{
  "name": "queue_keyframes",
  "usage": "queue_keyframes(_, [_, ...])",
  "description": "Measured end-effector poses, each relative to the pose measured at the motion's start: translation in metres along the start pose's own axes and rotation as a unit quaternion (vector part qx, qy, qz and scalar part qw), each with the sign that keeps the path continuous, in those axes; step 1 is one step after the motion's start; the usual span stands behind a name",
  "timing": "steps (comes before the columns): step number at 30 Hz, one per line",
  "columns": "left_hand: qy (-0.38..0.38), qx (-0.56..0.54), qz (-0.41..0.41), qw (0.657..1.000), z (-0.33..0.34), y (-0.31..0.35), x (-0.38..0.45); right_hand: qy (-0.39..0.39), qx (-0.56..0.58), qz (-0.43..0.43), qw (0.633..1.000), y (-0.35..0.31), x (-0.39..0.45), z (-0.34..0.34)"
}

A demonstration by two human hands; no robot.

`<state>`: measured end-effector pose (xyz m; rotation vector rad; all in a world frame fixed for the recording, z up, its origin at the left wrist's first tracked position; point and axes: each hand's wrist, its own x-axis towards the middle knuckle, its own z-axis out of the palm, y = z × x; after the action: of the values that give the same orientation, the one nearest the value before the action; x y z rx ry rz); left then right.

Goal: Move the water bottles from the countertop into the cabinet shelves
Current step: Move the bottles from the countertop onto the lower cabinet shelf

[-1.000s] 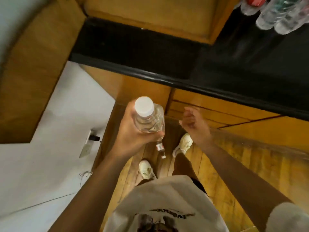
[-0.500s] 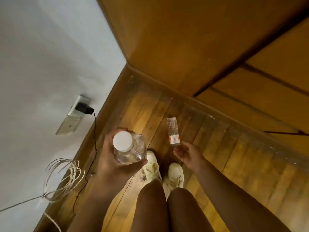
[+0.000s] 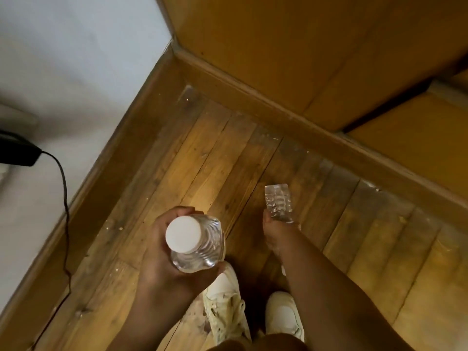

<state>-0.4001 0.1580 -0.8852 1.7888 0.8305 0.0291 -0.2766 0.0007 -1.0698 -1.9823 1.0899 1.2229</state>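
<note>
Head cam: left hand (image 3: 162, 259) wrapped round a capped bottle (image 3: 196, 243), right hand (image 3: 274, 231) gripping a second bottle (image 3: 278, 202) down by the floor (image 3: 202, 160).

White cap (image 3: 183, 234), ridged clear bottle (image 3: 202, 252)

Wooden plank floor (image 3: 192, 158), white wall (image 3: 76, 51), black cable (image 3: 64, 198), white sneakers (image 3: 225, 307)

Dim, warm indoor light, with a bright glare patch on the wooden floor (image 3: 202, 178) just beyond the near bottle. Far-right cabinet fronts (image 3: 278, 46) fall into shadow. The left edge smears with motion blur and wide-angle bending.
</note>
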Motion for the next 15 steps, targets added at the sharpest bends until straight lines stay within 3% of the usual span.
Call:
queue_keyframes(2, [-0.001,-0.010,0.000,1.000,-0.001,0.014,-0.003,0.063,0.151,0.022,0.986,0.003,-0.008,-0.008])
queue_keyframes(3, [-0.005,-0.012,-0.002,1.000,-0.003,0.026,-0.006,0.051,0.264,0.052,0.962,0.007,-0.017,-0.014])
queue_keyframes(5, [-0.029,-0.003,0.011,1.000,-0.013,0.052,-0.015,-0.082,0.450,0.074,0.886,0.016,-0.043,-0.032])
queue_keyframes(7, [-0.040,0.001,0.009,0.999,-0.027,0.084,-0.028,-0.114,0.521,0.017,0.846,0.030,-0.083,-0.062])
queue_keyframes(8, [-0.042,-0.007,0.007,0.999,-0.035,0.102,-0.036,-0.115,0.518,0.001,0.848,0.032,-0.108,-0.078])
queue_keyframes(11, [-0.043,-0.052,0.000,0.998,-0.061,0.164,-0.062,-0.112,0.419,-0.066,0.898,0.039,-0.190,-0.128])
queue_keyframes(15, [-0.063,-0.060,0.003,0.996,-0.101,0.254,-0.099,-0.146,0.327,-0.174,0.917,0.044,-0.315,-0.190])
